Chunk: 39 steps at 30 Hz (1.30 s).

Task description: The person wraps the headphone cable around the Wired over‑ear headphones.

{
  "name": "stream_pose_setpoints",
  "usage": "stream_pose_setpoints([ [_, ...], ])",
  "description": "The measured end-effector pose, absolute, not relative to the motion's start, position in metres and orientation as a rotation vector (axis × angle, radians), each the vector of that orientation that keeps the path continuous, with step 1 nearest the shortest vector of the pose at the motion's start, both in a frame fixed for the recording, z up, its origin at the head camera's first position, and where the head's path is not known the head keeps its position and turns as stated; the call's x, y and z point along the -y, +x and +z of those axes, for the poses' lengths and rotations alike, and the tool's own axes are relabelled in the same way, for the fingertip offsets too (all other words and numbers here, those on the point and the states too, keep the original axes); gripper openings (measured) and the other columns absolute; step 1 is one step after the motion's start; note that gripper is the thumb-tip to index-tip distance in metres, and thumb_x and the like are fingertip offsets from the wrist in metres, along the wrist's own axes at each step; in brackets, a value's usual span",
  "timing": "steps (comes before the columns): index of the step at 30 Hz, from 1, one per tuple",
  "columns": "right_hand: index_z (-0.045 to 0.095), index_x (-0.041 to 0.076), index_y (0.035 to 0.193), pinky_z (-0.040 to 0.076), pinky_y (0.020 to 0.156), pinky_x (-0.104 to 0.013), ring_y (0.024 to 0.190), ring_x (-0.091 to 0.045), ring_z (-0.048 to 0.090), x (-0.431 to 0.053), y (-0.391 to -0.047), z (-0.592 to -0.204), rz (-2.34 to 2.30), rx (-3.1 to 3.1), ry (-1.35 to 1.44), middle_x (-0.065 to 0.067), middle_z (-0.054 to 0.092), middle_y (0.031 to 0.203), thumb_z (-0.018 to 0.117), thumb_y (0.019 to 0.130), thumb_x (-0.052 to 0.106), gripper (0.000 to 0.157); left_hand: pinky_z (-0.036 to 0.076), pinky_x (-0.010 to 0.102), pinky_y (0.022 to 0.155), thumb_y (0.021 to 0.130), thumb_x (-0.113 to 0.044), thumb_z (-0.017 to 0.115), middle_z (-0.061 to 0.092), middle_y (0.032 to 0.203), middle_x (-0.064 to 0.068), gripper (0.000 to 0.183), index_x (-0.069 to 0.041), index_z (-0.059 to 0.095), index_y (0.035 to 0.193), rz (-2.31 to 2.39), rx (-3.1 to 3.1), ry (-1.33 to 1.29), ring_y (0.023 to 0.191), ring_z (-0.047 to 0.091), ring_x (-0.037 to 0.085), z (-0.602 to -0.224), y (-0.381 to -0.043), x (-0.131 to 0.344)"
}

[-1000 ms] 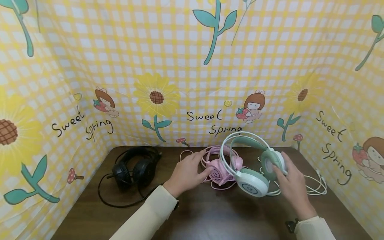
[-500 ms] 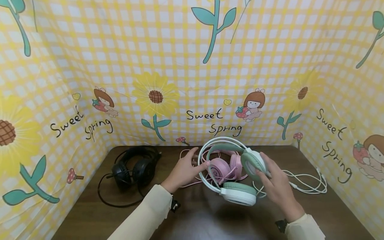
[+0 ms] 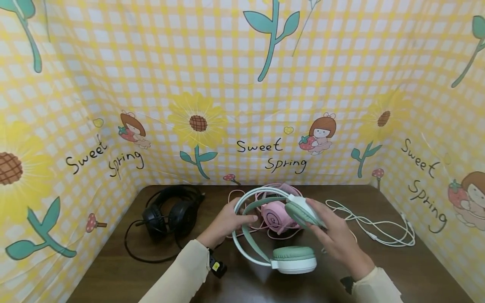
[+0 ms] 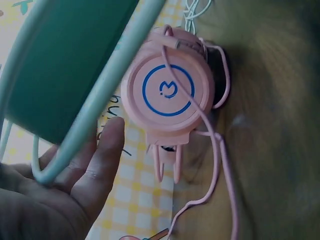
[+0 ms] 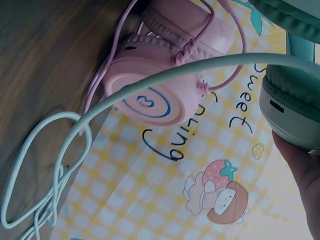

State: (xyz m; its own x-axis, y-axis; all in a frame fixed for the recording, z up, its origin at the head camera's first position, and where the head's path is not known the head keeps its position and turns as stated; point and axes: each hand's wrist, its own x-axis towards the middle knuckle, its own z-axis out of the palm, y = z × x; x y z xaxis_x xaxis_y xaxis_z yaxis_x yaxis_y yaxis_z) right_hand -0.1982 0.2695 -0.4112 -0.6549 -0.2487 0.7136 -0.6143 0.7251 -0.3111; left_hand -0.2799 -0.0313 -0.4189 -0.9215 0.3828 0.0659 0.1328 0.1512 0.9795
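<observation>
- Head view: the right hand [image 3: 335, 235] has it, thumb on one side and fingers on the other, pinching the upper ear cup [image 3: 301, 214] of the white-and-green headphones [image 3: 294, 259].
- Over to the left hand [image 3: 223, 221]: thumb well apart, fingers fairly straight, and the headband [image 4: 102, 97] sits right across that gap; how firmly the hand presses on it, I cannot tell.
- Left wrist view, a closer look: the band passes in front of spread fingers, the green padding beside it.
- The headphones are up in front of the body, band toward the left hand, lower ear cup hanging free nearest the person.
- Just behind them, the pink headphones [image 3: 275, 216], partly covered, pink cord draped over one round, blue-ringed cup in the left wrist view.
- Right wrist view: a pale cable [image 5: 220, 60] sweeps across in front of the pink pair and drops into loops on the tabletop.
- Well off to the left, the black headphones [image 3: 182, 216] lie with their cord curled around them.
- All this over a dark brown wooden table [image 3: 110, 273], faintly shiny near the front.
- And the backdrop! Yellow-and-white checked cloth [image 3: 212, 63] on three sides, sunflowers, red mushrooms, strawberry-hugging cartoon figures and "Sweet Spring" lettering.
</observation>
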Motion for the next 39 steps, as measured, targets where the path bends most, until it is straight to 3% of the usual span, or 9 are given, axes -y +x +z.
stream_pose_setpoints([
  [5,0.049,0.015,0.143,0.045,0.087,-0.027,0.107,-0.02,0.059,-0.262,-0.203,-0.411,0.769,2.269,0.661,-0.005,0.058,0.132,0.078,0.079,0.006,0.071,0.055,0.038,0.062,0.085,-0.003,0.059,0.06,0.079,0.015,0.036,0.002,0.049,0.119,2.014,-2.067,0.417,0.063,0.065,0.023,-0.425,-0.278,0.035],
  [12,0.038,0.017,0.149,0.037,0.095,-0.01,0.116,-0.018,0.056,-0.253,-0.21,-0.41,1.007,2.276,0.56,-0.004,0.055,0.138,0.081,0.079,0.008,0.082,0.054,0.039,0.06,0.083,0.003,0.052,0.053,0.074,0.015,0.033,0.002,0.05,0.116,2.22,-1.972,0.441,0.058,0.056,0.025,-0.415,-0.268,0.043],
  [19,0.034,0.015,0.15,0.045,0.095,-0.048,0.123,-0.026,0.053,-0.254,-0.217,-0.419,1.178,2.319,0.429,-0.007,0.054,0.138,0.082,0.079,0.017,0.085,0.043,0.032,0.053,0.088,0.004,0.048,0.041,0.07,0.011,0.025,0.004,0.048,0.113,2.406,-1.872,0.489,0.057,0.041,0.021,-0.409,-0.261,0.048],
  [23,0.041,0.011,0.146,0.054,0.082,-0.042,0.106,-0.029,0.063,-0.259,-0.224,-0.426,1.294,2.33,0.326,-0.014,0.062,0.125,0.082,0.08,0.021,0.078,0.038,0.03,0.051,0.09,0.0,0.05,0.034,0.068,0.008,0.015,-0.002,0.047,0.104,2.525,-1.822,0.473,0.055,0.035,0.019,-0.405,-0.257,0.048],
  [25,0.047,0.009,0.141,0.057,0.069,-0.038,0.088,-0.026,0.068,-0.261,-0.228,-0.429,1.369,2.337,0.265,-0.016,0.067,0.112,0.078,0.084,0.02,0.066,0.036,0.029,0.05,0.09,-0.001,0.051,0.034,0.067,0.008,0.013,-0.003,0.047,0.101,2.597,-1.788,0.451,0.055,0.033,0.019,-0.403,-0.256,0.049],
  [28,0.058,0.007,0.129,0.052,0.048,-0.033,0.059,-0.02,0.062,-0.266,-0.232,-0.434,1.485,2.354,0.158,-0.014,0.068,0.088,0.071,0.09,0.02,0.042,0.035,0.027,0.048,0.09,0.0,0.051,0.037,0.067,0.008,0.01,-0.003,0.046,0.098,2.694,-1.737,0.401,0.054,0.033,0.018,-0.401,-0.256,0.051],
  [30,0.063,0.005,0.121,0.05,0.045,-0.034,0.053,-0.018,0.058,-0.269,-0.235,-0.438,1.551,2.362,0.123,-0.012,0.066,0.079,0.068,0.093,0.021,0.033,0.035,0.026,0.048,0.09,0.0,0.051,0.037,0.067,0.008,0.009,-0.004,0.045,0.097,2.734,-1.717,0.372,0.054,0.033,0.018,-0.399,-0.256,0.052],
  [35,0.062,-0.01,0.116,0.057,0.07,-0.037,0.079,-0.013,0.065,-0.271,-0.235,-0.448,1.692,2.373,0.365,-0.01,0.067,0.094,0.049,0.103,0.017,0.033,0.035,0.026,0.049,0.093,-0.003,0.049,0.033,0.066,0.007,0.006,-0.007,0.046,0.095,2.768,-1.704,0.345,0.053,0.033,0.017,-0.396,-0.256,0.055],
  [39,0.066,-0.006,0.099,0.051,0.077,-0.028,0.083,-0.009,0.061,-0.271,-0.231,-0.455,1.568,2.422,0.637,-0.003,0.067,0.09,0.028,0.107,0.009,0.041,0.038,0.028,0.05,0.093,-0.005,0.049,0.034,0.068,0.007,0.005,-0.007,0.046,0.096,2.815,-1.691,0.301,0.054,0.034,0.017,-0.393,-0.256,0.056],
])
